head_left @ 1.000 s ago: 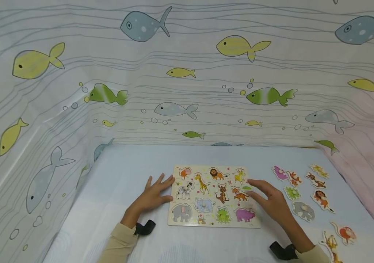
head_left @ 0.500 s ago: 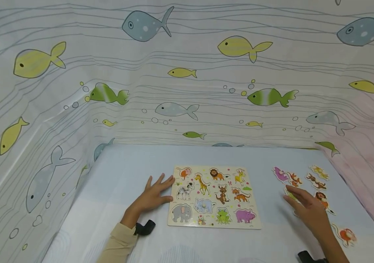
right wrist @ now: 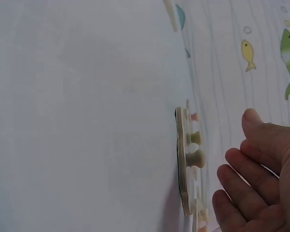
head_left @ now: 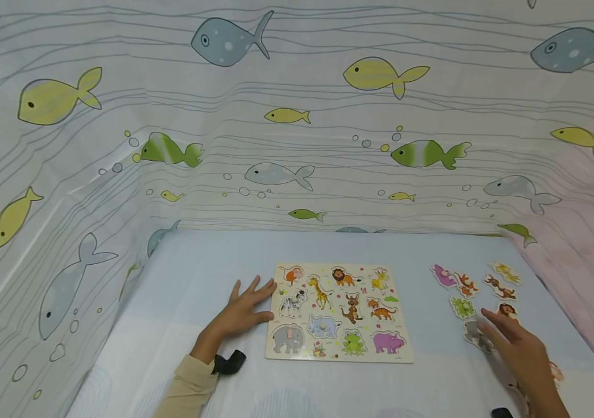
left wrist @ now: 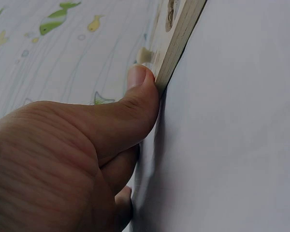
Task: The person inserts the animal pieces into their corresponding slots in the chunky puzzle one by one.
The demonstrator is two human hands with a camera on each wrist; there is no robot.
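A wooden animal puzzle board (head_left: pixel 340 357) lies flat on the table. My left hand (head_left: pixel 242 313) rests at its left side, fingers spread; in the left wrist view the thumb (left wrist: pixel 140 89) touches the board's edge (left wrist: pixel 179 50). A knobbed blue rhino piece (head_left: pixel 323 326) and a zebra piece (head_left: pixel 293 303) sit in the board. My right hand (head_left: pixel 524 354) hovers at the loose grey elephant piece (head_left: pixel 473 332), fingers loosely bent and holding nothing. In the right wrist view, that hand is apart from the knobbed pieces (right wrist: pixel 182 154) on the table.
Right of the board lie a frog piece (head_left: pixel 463 307), hippo piece (head_left: pixel 443 276), tiger piece (head_left: pixel 466 284), kangaroo piece (head_left: pixel 500 287) and yellow animal piece (head_left: pixel 506 271). The hand partly covers the lion piece (head_left: pixel 507 310) and monkey piece (head_left: pixel 557 373). A fish-print sheet (head_left: pixel 328 191) stands behind.
My right hand has left the board's right edge and moved right, past the frog piece, to the elephant piece. My left hand has stayed at the board.
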